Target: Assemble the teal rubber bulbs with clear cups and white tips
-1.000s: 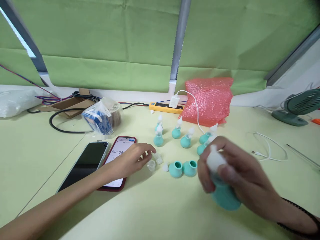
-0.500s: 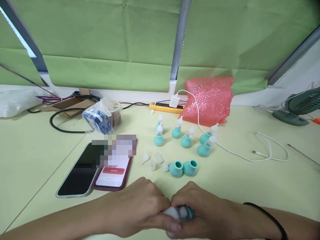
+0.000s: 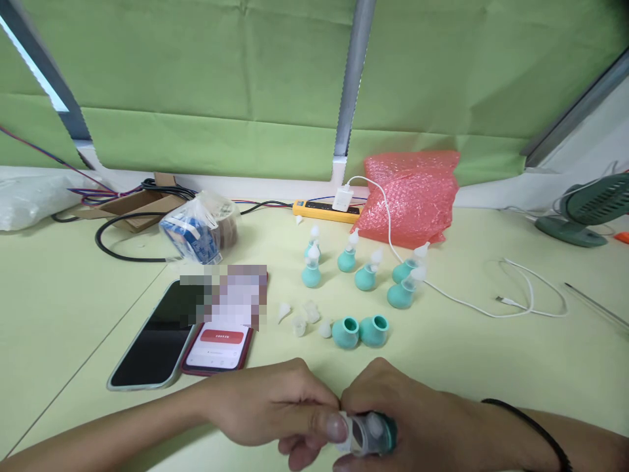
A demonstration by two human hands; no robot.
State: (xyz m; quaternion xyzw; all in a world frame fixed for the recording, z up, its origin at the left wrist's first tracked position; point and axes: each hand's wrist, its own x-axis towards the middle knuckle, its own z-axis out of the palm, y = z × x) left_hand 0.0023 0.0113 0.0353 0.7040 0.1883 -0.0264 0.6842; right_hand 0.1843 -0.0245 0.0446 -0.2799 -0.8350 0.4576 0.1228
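Note:
Both hands meet at the bottom edge of the view. My right hand (image 3: 422,419) is closed around a teal rubber bulb (image 3: 386,434). My left hand (image 3: 275,410) pinches the clear white tip piece (image 3: 356,432) at the bulb's mouth. Beyond them on the table lie two open teal bulbs (image 3: 360,331) without tips and a few loose clear tips (image 3: 302,318). Farther back stand several assembled teal bulbs with white tips (image 3: 366,272).
Two phones (image 3: 196,328) lie at the left on the pale green table (image 3: 491,354). A white charging cable (image 3: 491,301), a yellow power strip (image 3: 324,211), pink bubble wrap (image 3: 410,196), a bagged blue box (image 3: 199,229), a cardboard box with cables (image 3: 132,206) and a green fan (image 3: 584,213) stand around.
My left hand left the loose tips by the phones and my right hand came down with the bulb. Both now meet low at the near edge, working the tip at the bulb's mouth.

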